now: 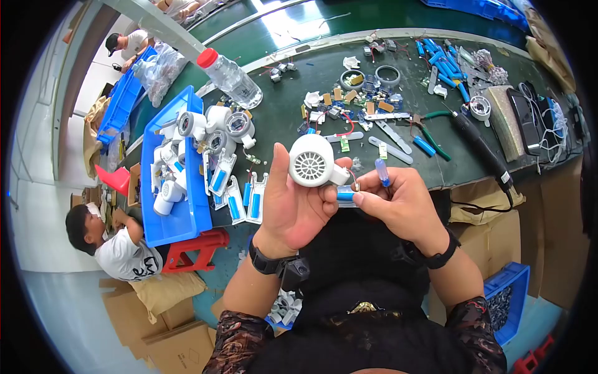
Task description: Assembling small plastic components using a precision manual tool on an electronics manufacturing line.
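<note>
My left hand is closed around a white handheld fan, its round grille facing up and its short neck pointing right. My right hand pinches the fan's open handle part, where a blue battery cell lies. Thin wires run from the neck toward that cell. A small screwdriver with a clear blue handle is also tucked between the right fingers; its tip is hidden. To the left of my left hand lie several white handle halves with blue cells in them.
A blue bin of white fan heads stands left, beside a red-capped plastic bottle. Motors, small boards, green-handled pliers, a black soldering iron and blue cells cover the bench. A person sits at lower left.
</note>
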Demonstrator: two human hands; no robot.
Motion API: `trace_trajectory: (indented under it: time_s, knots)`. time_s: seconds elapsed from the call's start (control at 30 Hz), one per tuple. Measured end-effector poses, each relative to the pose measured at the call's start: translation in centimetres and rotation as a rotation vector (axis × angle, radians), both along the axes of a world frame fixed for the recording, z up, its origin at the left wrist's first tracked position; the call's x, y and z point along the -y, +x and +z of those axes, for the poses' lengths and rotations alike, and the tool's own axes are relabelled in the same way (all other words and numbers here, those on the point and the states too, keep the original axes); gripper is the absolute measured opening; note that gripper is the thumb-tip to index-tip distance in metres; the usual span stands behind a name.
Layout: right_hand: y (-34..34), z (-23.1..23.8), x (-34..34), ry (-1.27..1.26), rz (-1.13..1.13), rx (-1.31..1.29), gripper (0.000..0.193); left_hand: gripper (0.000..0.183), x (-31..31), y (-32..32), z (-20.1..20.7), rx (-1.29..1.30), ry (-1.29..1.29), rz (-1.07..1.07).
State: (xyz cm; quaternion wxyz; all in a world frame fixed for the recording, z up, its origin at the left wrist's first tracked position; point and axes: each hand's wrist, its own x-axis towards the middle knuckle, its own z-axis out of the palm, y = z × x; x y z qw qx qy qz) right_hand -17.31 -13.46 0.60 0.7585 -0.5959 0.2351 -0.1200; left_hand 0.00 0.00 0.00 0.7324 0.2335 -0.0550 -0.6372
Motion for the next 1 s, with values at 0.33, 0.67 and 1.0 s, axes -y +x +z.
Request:
trace_trajectory:
  time_s: [0.33, 0.67, 1.0]
  knots:
    - [0.0, 0.2, 0.1, 0.049, 0.022, 0.018, 0.016, 0.083, 0.0, -0.5, 0.1, 0.222, 0.124, 0.096]
    - [-0.8, -0.3, -0.7, -0.06, -0.007, 0.023, 0.016, 0.1, -0.7, -0.8, -0.5, 0.349, -0.094, 0.097]
    - [-0.8, -0.7, -1.8, -0.387, -0.061, 0.097, 0.019, 0.114, -1.1, 0.0, -0.5, 0.974, -0.351, 0.122]
